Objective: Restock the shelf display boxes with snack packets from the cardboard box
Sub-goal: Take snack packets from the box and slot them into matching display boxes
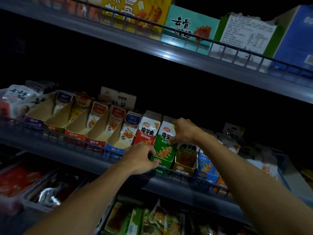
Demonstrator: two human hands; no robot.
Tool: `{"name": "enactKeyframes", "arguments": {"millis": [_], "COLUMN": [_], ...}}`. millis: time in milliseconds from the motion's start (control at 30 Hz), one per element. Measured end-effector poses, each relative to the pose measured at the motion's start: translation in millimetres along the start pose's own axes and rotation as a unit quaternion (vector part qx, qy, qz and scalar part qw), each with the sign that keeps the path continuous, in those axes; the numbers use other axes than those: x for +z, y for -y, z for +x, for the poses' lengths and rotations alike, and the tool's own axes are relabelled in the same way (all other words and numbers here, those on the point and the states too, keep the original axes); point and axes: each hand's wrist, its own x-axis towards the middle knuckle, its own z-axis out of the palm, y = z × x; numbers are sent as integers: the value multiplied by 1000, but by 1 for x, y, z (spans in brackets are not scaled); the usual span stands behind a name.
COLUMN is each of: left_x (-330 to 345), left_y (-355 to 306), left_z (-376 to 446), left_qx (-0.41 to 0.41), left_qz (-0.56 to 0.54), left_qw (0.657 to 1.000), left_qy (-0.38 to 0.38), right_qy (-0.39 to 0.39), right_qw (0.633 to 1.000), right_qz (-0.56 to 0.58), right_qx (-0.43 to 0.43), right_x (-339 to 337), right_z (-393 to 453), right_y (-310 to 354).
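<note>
A row of open display boxes stands on the middle shelf (94,160). Both hands are at the green display box (163,162), which holds green-and-white snack packets (165,143). My left hand (141,156) grips the box's lower left front corner, fingers curled over its edge. My right hand (183,131) pinches the top right of the front green packet. A red-and-white packet box (146,131) stands just left of it, a brown one (185,160) just right. The cardboard supply box is not in view.
Partly filled display boxes (94,122) run along the shelf to the left, behind a wire rail (67,141). Blue and orange boxes (205,167) sit to the right. Large cartons (191,29) fill the upper shelf; loose packets (144,219) lie on the lower one.
</note>
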Motion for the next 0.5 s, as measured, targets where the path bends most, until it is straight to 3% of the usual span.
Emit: {"name": "enactKeyframes", "arguments": {"millis": [233,367,500], "left_x": [-2,0,1], "left_y": [3,2,3], "left_z": [0,0,0], "left_qx": [7,8,8], "left_qz": [3,-6,-20], "left_qw": [1000,1000,1000], "left_qy": [8,4,1], "right_qy": [-36,-46,-76], "right_qw": [996,981,978], "right_qz": [-37,-170,-178], "right_qx": [-66,-82,-85], "right_x": [-2,8,11], "right_z": [6,4,6], "right_y": [3,1,-2]}}
